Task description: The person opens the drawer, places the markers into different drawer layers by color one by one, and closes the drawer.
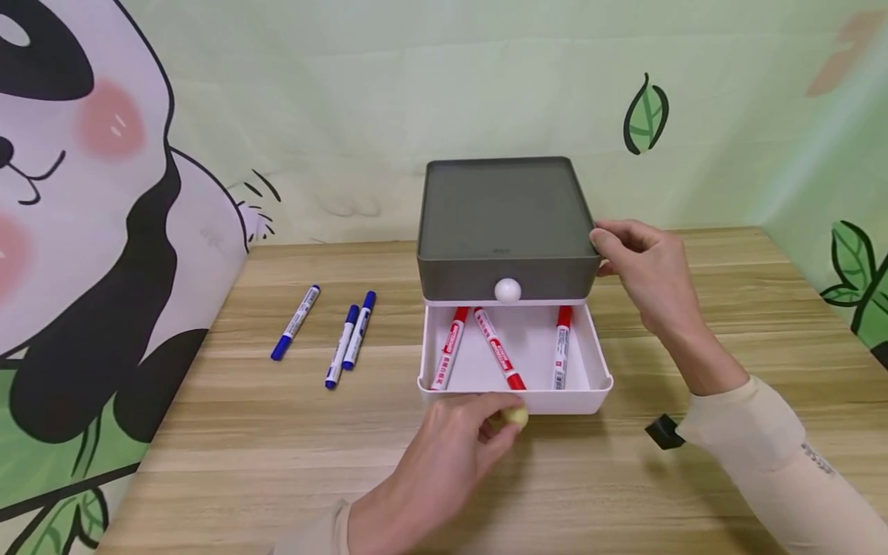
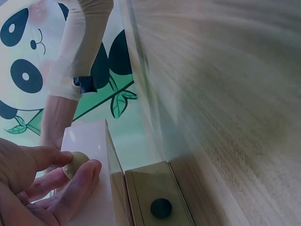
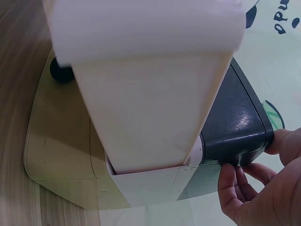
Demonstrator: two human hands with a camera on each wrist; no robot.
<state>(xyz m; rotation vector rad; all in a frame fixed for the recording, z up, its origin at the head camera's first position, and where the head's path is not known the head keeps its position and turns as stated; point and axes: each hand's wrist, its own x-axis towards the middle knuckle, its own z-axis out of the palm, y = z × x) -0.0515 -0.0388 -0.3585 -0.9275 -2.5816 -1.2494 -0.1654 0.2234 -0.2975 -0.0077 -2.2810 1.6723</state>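
Note:
A desktop drawer organizer has a dark grey top tier (image 1: 506,208) with a white knob (image 1: 508,290), a white middle drawer (image 1: 597,401) that stands pulled out, and a tan bottom tier (image 3: 61,141) with a black knob (image 2: 161,208). Three red-capped markers (image 1: 499,351) lie inside the white drawer. With thumb and fingers, my left hand (image 1: 444,447) pinches the pale yellow knob (image 2: 77,164) on that drawer's front. My right hand (image 1: 652,270) grips the grey tier's right side, the thumb at its upper edge. In the head view, the open drawer hides the bottom tier.
Three blue-capped markers (image 1: 343,346) lie on the wooden tabletop (image 1: 277,447) left of the organizer. Behind it stands a pale green backdrop (image 1: 333,116) with a cartoon panda (image 1: 104,154). A small black block (image 1: 664,432) sits by the right sleeve.

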